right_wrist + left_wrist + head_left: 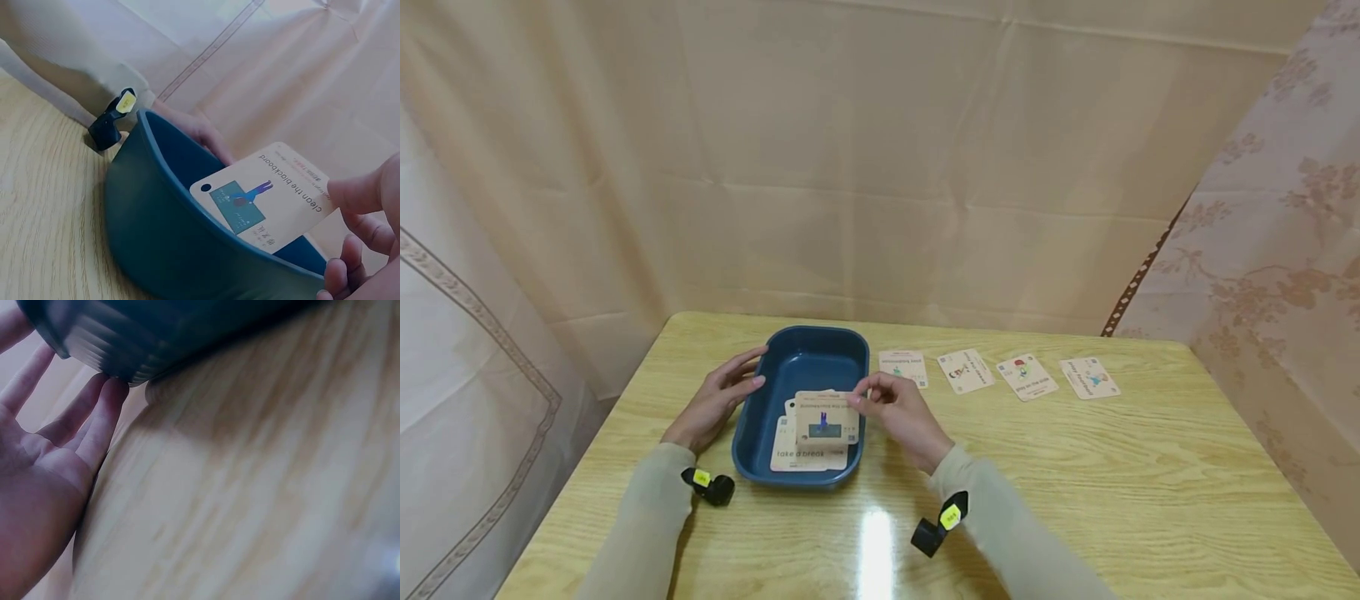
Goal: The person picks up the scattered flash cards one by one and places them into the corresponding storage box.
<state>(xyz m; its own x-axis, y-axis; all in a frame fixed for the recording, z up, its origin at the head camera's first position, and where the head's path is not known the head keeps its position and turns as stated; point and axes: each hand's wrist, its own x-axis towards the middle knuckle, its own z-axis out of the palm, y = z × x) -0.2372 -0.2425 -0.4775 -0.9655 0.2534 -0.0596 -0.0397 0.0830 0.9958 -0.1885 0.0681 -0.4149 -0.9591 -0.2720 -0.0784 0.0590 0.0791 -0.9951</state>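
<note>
My right hand (901, 412) is pinching a card (826, 417) by its edge, thumb and fingers (365, 197) closed on it, holding it over the blue tray (752, 417). The card is tilted, with its lower end down inside the tray, and it reads "clean the blackboard" with a little picture on it. Under it in the tray there's at least one more card, the "take a break" one (807, 450), lying flat near the front wall. Might be a third card tucked between them, hard to say from the head view.

My left hand (715, 402) is flat against the tray's left outer wall, fingers (94, 425) straight and relaxed, not gripping anything, just touching the side.

The tray sits on a wooden table (1112, 483). Off to my right, well apart from the tray, four more cards (1000, 373) lie face up in a row along the far edge. The closest one sits just beside the tray's far right corner. Beige curtains (880, 150) hang behind and on both sides.
</note>
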